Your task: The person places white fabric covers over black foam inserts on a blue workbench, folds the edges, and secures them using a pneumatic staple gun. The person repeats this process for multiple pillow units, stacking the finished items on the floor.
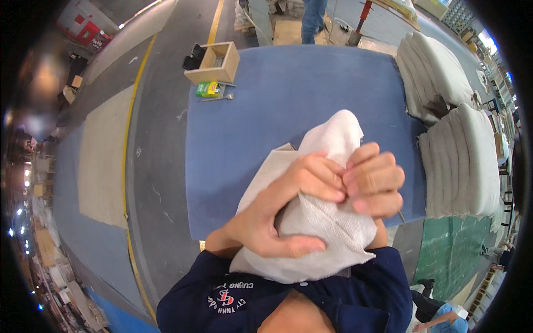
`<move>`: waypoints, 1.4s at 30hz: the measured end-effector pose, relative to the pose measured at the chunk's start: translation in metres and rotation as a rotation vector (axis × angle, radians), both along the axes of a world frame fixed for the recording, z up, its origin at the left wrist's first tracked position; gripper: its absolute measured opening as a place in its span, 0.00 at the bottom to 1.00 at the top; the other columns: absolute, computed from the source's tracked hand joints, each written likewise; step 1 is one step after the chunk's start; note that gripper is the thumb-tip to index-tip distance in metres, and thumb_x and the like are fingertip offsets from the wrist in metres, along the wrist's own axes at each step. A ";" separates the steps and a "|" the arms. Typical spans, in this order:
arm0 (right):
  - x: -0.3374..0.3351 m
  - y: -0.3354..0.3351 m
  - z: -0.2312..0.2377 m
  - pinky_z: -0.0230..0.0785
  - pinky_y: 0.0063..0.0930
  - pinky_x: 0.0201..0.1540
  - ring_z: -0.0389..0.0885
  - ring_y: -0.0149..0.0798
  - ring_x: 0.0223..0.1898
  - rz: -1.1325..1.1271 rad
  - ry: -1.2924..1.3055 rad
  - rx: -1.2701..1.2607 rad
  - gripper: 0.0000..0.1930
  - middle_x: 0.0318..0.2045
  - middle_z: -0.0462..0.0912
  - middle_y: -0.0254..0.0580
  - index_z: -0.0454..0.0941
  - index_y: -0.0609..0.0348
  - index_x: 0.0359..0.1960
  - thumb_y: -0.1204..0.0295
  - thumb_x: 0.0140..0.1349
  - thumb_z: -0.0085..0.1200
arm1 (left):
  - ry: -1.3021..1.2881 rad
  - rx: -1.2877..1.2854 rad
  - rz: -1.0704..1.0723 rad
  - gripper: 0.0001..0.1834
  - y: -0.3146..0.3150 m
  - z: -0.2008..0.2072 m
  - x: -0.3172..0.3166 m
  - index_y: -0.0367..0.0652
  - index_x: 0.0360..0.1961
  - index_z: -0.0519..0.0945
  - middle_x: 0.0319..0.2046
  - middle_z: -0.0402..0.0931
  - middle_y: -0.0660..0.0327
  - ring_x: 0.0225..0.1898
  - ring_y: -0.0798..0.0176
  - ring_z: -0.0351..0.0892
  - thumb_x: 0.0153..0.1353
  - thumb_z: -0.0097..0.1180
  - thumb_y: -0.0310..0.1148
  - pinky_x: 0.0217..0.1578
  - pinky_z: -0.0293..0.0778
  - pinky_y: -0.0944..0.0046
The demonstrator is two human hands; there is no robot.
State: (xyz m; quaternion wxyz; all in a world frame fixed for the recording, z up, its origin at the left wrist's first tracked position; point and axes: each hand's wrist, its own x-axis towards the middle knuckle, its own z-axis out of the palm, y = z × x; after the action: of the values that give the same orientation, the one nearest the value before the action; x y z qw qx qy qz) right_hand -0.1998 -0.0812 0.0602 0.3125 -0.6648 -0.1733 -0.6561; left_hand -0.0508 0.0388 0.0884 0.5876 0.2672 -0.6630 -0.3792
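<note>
A bunched piece of off-white woven cloth (333, 222) is held up close to my chest, over the near edge of the blue-topped table (266, 105). My left hand (283, 200) grips its left side, the thumb spread below and the fingers curled over the cloth. Against those fingertips my right hand (375, 180) is closed, pinching the cloth's edge at the middle. One end of the cloth stands up as a rounded point above my hands. A flap hangs on the left with a greyish corner behind it. What lies inside the folds is hidden.
At the table's far left corner stands a wooden box (220, 64) with a black object on its side. A green and yellow carton (208, 89) and a metal tool (219, 98) lie beside it. Stacked off-white padded cloths (461, 161) line the right side. A person's legs (313, 21) show beyond.
</note>
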 end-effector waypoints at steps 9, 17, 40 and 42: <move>0.002 0.031 0.001 0.67 0.30 0.42 0.76 0.33 0.40 -0.125 0.127 0.068 0.09 0.37 0.77 0.25 0.89 0.46 0.34 0.75 0.53 0.72 | -0.302 0.007 0.128 0.36 0.034 0.021 0.019 0.36 0.58 0.74 0.56 0.78 0.44 0.68 0.41 0.68 0.52 0.78 0.38 0.74 0.50 0.36; 0.038 0.036 -0.012 0.66 0.30 0.42 0.75 0.32 0.41 0.023 0.090 0.080 0.11 0.36 0.77 0.25 0.89 0.46 0.32 0.79 0.50 0.75 | 0.289 0.079 -0.101 0.31 -0.010 -0.022 0.046 0.34 0.52 0.83 0.55 0.79 0.43 0.66 0.41 0.70 0.56 0.68 0.48 0.71 0.52 0.37; 0.065 0.079 0.021 0.60 0.31 0.32 0.68 0.33 0.31 -0.146 0.115 0.202 0.19 0.31 0.72 0.32 0.85 0.54 0.35 0.55 0.52 0.77 | 0.077 -0.110 -0.048 0.20 0.012 -0.020 0.086 0.37 0.39 0.90 0.43 0.87 0.48 0.57 0.35 0.79 0.51 0.67 0.42 0.71 0.48 0.28; 0.068 0.081 0.009 0.58 0.30 0.31 0.69 0.31 0.30 -0.051 0.119 0.187 0.16 0.31 0.73 0.31 0.88 0.54 0.35 0.65 0.48 0.81 | 0.075 -0.120 -0.054 0.20 0.013 -0.021 0.087 0.37 0.39 0.90 0.43 0.87 0.48 0.57 0.34 0.79 0.50 0.66 0.42 0.71 0.48 0.28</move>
State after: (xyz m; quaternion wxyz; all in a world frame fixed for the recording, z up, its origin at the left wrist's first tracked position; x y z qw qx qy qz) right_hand -0.1323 0.0001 0.0692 0.3661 -0.6748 -0.0756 -0.6363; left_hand 0.0363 0.0514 0.0673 0.6165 0.1991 -0.6689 -0.3644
